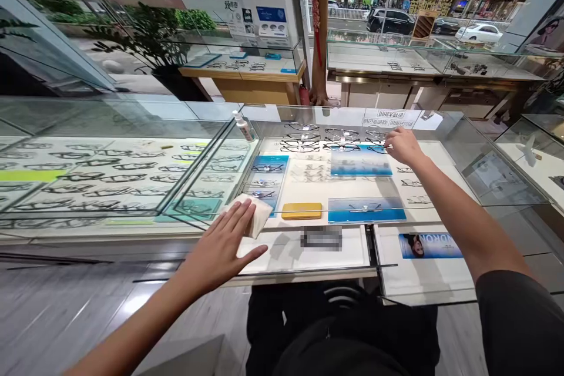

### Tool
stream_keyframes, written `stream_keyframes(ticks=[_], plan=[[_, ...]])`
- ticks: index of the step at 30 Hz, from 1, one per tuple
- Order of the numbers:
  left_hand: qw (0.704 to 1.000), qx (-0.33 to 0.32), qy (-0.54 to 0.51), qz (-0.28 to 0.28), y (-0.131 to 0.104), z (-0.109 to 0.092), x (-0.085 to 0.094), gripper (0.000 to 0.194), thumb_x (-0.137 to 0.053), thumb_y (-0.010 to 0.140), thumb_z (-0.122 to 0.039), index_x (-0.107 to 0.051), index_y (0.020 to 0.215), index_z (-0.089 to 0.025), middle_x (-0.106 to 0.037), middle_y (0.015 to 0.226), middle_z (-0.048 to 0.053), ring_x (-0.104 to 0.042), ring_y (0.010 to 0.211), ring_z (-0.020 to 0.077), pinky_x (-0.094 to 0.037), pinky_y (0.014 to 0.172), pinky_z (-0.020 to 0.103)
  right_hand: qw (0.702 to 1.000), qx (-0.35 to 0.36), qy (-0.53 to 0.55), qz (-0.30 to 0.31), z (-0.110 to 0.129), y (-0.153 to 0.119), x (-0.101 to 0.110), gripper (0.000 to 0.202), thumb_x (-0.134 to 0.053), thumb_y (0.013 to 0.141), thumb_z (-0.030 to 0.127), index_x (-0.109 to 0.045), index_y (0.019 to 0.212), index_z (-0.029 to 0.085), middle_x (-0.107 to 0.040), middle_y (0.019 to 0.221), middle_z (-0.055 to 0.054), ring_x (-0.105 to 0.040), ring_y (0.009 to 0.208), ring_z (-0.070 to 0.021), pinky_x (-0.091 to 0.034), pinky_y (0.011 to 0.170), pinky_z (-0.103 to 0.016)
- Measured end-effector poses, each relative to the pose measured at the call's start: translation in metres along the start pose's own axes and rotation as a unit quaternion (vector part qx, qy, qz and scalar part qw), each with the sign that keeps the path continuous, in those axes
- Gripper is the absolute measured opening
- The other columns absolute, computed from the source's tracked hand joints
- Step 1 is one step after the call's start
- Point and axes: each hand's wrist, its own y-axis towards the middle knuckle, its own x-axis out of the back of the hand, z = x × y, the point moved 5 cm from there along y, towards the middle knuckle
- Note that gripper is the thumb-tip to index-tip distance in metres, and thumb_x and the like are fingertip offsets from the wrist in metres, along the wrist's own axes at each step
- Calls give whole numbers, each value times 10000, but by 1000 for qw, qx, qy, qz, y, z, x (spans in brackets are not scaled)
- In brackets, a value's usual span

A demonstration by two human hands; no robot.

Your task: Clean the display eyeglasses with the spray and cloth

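Note:
My left hand [227, 241] lies flat, fingers stretched out together and thumb apart, over a white cloth [261, 216] on the glass counter top. My right hand [403, 145] reaches to the far side of the counter. Its fingers are closed at the right end of a pair of eyeglasses [376, 142]; the fingertips are partly hidden. This pair belongs to a group of several glasses, with more eyeglasses [299, 145] and another group of eyeglasses [341, 147] in rows to its left. A yellow case [302, 211] shows between my hands.
A white pump bottle [244, 126] stands at the back left on the glass. Inside the left showcase are many eyeglasses [127, 178]. Below me, a white drawer [273, 252] juts out at the front edge. Other glass showcases [379, 61] stand by the windows.

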Motion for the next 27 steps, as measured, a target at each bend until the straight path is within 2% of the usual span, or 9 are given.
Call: stream_keyframes(ticks=[4,8,10,12,15,18,20,23,27], plan=[[1000,10,1,20,4,-2,3,1054,-306,949,-843,-220,1699,-108,-298,1739,181,-274,1627,363,-263,1318,521,1000,-4,9,-14,4,6,-3,258,-568,968,147,-825,983,157,-754,1295,-154,-494,1195,-336,-370,958,-466],[997,27,-13,66,16,4,2,996,-299,969,-813,-249,1696,-133,-291,1747,154,-235,1644,337,-254,1320,502,999,26,37,-28,16,-7,14,237,-574,971,238,-806,961,186,-769,1207,-138,-555,1135,-337,-405,929,-451],[996,35,-18,82,26,8,0,971,-286,979,-794,-262,1693,-137,-283,1751,150,-223,1648,334,-257,1317,503,993,73,87,-20,28,-29,29,217,-582,964,284,-780,931,201,-774,1150,-117,-600,1091,-324,-435,931,-444],[995,44,-15,90,39,13,-2,961,-274,988,-777,-280,1685,-115,-269,1753,162,-223,1647,341,-264,1312,508,981,128,147,14,42,-62,44,244,-554,976,340,-753,913,214,-771,1089,-106,-639,1067,-311,-463,917,-431],[996,53,-1,79,59,21,-7,937,-274,1001,-737,-316,1667,-79,-283,1744,190,-242,1639,359,-279,1300,523,955,147,210,150,55,-121,49,253,-545,966,420,-722,906,250,-768,1056,-86,-680,999,-284,-500,848,-388],[997,41,-7,69,74,33,-11,939,-279,994,-739,-330,1662,-81,-308,1732,207,-256,1632,377,-295,1285,548,926,106,222,286,53,-177,30,220,-580,936,428,-721,895,264,-772,1028,-72,-699,940,-266,-507,784,-351],[996,31,-28,84,81,40,-14,932,-226,999,-743,-322,1670,-102,-291,1743,190,-249,1635,372,-294,1284,547,923,70,207,317,45,-203,9,227,-608,915,448,-727,873,258,-773,988,-77,-703,908,-272,-500,745,-340],[995,20,-43,86,86,47,-13,935,-191,999,-748,-307,1678,-115,-267,1758,164,-223,1644,365,-264,1300,535,931,25,169,322,29,-221,-28,195,-633,894,408,-740,865,247,-770,945,-80,-704,870,-274,-490,713,-334],[997,10,-45,61,89,48,-9,848,-235,1022,-680,-287,1691,-161,-303,1750,141,-236,1644,344,-244,1314,533,955,14,77,286,15,-214,-67,169,-593,902,207,-760,885,215,-779,994,-99,-707,935,-266,-480,743,-328]])
